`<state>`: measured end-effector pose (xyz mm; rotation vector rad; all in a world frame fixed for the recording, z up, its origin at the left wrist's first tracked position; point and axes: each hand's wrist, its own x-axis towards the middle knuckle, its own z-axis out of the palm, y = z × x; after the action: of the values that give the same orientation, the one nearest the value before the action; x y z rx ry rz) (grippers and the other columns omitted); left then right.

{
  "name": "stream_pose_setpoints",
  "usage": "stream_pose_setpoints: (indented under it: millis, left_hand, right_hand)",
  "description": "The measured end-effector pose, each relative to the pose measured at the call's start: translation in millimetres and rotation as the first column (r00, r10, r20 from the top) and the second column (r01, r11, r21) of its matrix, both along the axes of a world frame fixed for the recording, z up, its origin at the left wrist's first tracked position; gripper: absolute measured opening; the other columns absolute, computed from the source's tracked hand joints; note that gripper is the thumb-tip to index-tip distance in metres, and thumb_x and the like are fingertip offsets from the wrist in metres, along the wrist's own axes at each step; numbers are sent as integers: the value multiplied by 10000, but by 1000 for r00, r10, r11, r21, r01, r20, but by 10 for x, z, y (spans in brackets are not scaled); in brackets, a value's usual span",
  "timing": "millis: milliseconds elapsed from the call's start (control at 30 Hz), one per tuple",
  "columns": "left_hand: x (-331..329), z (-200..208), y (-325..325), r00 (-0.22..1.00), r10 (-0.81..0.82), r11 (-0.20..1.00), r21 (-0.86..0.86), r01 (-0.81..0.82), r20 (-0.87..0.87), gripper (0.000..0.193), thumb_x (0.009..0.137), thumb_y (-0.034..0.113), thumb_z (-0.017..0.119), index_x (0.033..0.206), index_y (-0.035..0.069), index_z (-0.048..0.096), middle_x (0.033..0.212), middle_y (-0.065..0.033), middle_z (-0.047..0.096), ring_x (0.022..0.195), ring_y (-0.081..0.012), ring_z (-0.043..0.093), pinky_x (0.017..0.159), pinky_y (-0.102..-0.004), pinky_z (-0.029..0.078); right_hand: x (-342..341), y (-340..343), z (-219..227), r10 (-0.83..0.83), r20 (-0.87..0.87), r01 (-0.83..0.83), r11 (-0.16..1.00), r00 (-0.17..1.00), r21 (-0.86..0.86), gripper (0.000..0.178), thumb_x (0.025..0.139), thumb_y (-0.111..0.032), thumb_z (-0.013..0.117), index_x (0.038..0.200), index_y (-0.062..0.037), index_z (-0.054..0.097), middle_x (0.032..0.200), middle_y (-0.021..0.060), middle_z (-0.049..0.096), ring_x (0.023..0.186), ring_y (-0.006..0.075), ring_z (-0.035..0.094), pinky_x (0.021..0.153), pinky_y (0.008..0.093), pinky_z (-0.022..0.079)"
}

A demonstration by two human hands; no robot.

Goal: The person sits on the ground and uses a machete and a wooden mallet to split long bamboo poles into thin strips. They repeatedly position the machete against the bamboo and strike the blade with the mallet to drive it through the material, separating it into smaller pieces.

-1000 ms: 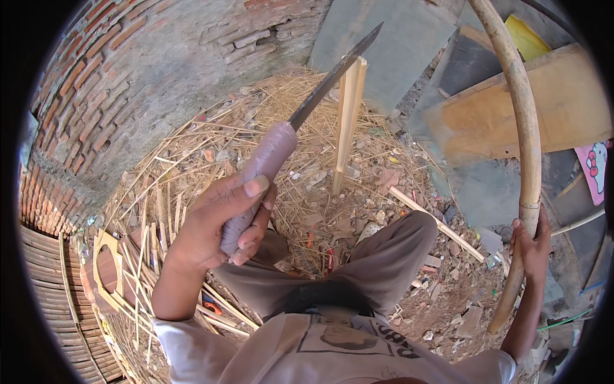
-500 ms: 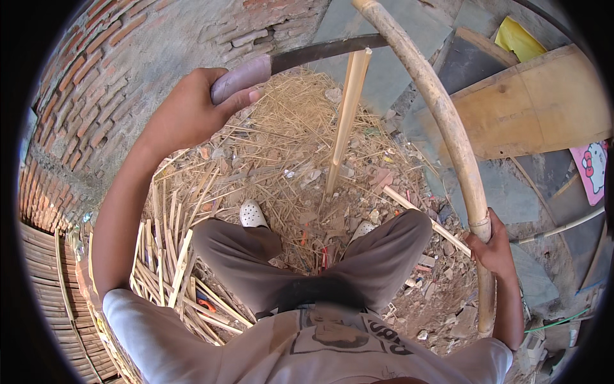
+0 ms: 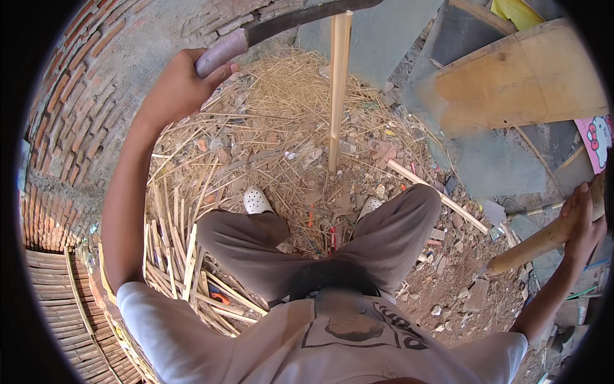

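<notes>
A machete [image 3: 297,17] with a dark blade and a pale purple-grey handle is gripped in my left hand [image 3: 176,89] at the upper left. Its blade crosses at the top end of an upright split bamboo piece [image 3: 338,89], whose foot is on the littered ground between my feet. Whether the edge has entered the bamboo I cannot tell. At the far right, my right hand [image 3: 581,224] is closed around a thick bamboo pole [image 3: 531,249]. One end of the pole points toward my right knee; its other end runs out of view.
Split bamboo strips [image 3: 176,237] lie heaped by my left leg, an orange-handled tool [image 3: 220,298] among them. A loose stick [image 3: 441,197] lies past my right knee. A brick wall [image 3: 96,96] rises at left; boards [image 3: 511,80] and grey sheets [image 3: 499,169] lie at right.
My right hand has swung the pole outward to the right, away from the machete blade, and tipped it over. My left hand, with the machete, appears slightly farther up and left.
</notes>
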<state>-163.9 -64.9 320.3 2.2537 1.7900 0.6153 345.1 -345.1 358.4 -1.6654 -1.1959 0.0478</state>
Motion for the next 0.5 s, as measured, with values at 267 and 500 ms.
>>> stream_pose_setpoints:
  millis: [267,500]
  left_hand:
    - [37,-73,85,1000,-21,999,-40,21,1,562,898,418,683,1168,-70,606,608,-52,592,460,-119,553,446,-288,430]
    - [41,-236,80,997,-64,998,24,63,30,550,899,408,682,1158,-73,613,601,-46,574,456,-121,538,441,-295,429]
  right_hand:
    - [-578,200,-792,78,-173,-173,745,982,-644,434,736,19,673,1144,40,525,764,48,557,577,105,533,504,257,441]
    - [-767,213,187,54,92,-54,999,994,-6,190,876,-141,637,951,10,550,681,90,550,516,162,527,437,297,438]
